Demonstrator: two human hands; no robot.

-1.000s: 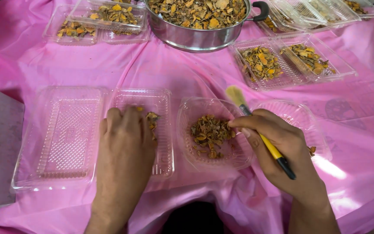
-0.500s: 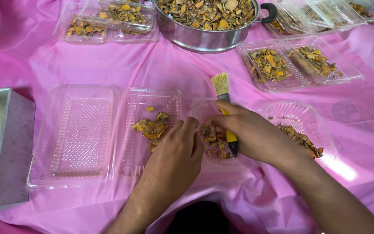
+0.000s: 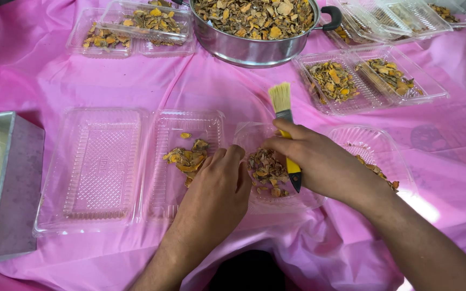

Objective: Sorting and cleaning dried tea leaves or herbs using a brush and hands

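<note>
Nearest the viewer, the left hand [image 3: 217,186] lies loose, fingertips at the round clear dish [image 3: 276,202] of dried slices [image 3: 267,166]. Just right, the right hand [image 3: 319,161] grips a yellow-handled brush [image 3: 286,126], its long axis near-to-far, bristles pointing away. Sorting seems underway; picking a slice likely comes next.

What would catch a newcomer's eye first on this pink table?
Two hands meet at the centre: the right hand grips a yellow brush, bristles up, and the left hand rests by a clear tray of dried orange-brown slices. At the top edge stands a steel pot heaped with the same slices.
</note>
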